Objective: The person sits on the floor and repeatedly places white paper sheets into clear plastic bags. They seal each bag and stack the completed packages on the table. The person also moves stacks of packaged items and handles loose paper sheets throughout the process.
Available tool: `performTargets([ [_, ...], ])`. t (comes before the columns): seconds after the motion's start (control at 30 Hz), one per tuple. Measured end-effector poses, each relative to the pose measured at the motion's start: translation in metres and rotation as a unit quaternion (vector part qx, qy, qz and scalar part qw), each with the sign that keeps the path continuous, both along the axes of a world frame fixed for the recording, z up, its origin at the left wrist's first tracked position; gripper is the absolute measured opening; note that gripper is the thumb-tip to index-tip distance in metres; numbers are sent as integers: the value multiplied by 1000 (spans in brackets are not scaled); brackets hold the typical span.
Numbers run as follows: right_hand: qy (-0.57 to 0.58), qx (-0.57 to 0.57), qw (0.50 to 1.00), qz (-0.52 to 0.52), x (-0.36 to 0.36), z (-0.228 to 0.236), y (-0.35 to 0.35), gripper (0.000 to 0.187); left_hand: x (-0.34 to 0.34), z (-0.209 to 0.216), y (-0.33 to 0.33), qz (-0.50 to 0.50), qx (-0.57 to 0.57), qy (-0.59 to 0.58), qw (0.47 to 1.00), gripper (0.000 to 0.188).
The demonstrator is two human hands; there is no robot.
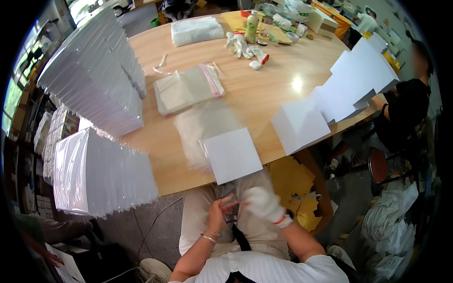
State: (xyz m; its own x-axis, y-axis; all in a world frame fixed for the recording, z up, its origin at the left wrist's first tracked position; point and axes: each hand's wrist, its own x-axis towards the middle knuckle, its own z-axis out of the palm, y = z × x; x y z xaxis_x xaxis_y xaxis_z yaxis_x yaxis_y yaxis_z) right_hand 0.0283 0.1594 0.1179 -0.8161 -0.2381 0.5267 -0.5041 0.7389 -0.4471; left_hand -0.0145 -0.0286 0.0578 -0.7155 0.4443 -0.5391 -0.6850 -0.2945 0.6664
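My bare left hand [221, 213], with bracelets at the wrist, hovers over my lap, fingers apart and nothing visible in them. Beside it my right hand [262, 204] wears a white work glove; motion blur smears its fingers. Just beyond both hands, a square white sheet or thin pad [234, 155] lies at the table's near edge, overhanging it slightly. Clear plastic shows along its left side. It partly covers thin, clear plastic bags [200, 125] spread on the table. Neither hand touches the white square.
Tall stacks of plastic-wrapped white packs [94, 75] [108, 172] stand left. Stepped white paper stacks [299, 123] line the right edge. Farther back lie more clear bags [188, 89], gloves [239, 45] and a bottle [252, 27]. A carton [318, 203] sits below; another person [408, 104] is at right.
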Motion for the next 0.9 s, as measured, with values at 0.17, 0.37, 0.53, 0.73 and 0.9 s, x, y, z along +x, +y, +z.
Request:
performTargets([
  [0.17,-445,218,771,-400,139,-84,154,21,-9,-13,-21,-95,-151,282,943,29],
  [0.37,-190,-48,932,-304,19,-10,83,36,-54,34,-9,-55,-428,782,450,23],
  [0.53,64,112,989,74,-32,9,95,8,-85,35,-19,-177,-262,854,414,30],
  [0.73,-157,-84,984,-25,-37,5,101,10,-81,29,-20,-140,-274,723,618,8],
  [0.9,-280,-109,914,-272,-57,3,71,26,-85,28,0,-115,-383,460,793,19],
])
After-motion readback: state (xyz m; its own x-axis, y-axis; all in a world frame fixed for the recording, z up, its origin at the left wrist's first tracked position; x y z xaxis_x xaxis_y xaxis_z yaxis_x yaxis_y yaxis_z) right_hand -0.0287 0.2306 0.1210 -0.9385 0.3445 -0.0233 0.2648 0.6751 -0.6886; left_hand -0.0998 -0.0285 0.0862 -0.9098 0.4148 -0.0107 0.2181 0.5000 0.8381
